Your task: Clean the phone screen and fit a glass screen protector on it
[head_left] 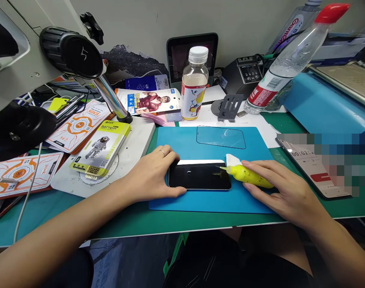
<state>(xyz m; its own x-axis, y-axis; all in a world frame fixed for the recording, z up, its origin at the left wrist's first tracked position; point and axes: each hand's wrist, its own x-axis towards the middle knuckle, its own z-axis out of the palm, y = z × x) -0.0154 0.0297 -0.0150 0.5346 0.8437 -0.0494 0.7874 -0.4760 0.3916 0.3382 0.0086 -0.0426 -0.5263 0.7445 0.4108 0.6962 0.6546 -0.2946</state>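
A black-screened smartphone (200, 178) lies flat on a blue mat (176, 202). My left hand (154, 174) grips its left end, thumb on the near edge and fingers at the far edge. In my right hand (286, 190) is a yellow squeeze bottle (250, 176), lying sideways with its thin nozzle over the phone's right end. Whether the nozzle touches the glass I cannot tell. A small white piece (233, 160), perhaps tissue, shows just behind the bottle's tip. Farther back on the mat lies a clear glass sheet with a black border (221, 137).
A microscope stand (113, 98) rises at left beside battery boxes (101, 148). Behind the mat stand a juice bottle (195, 86), a grey phone holder (229, 107) and a red-capped bottle (286, 66). At right lie a lit phone (314, 164) and a blue machine (326, 108).
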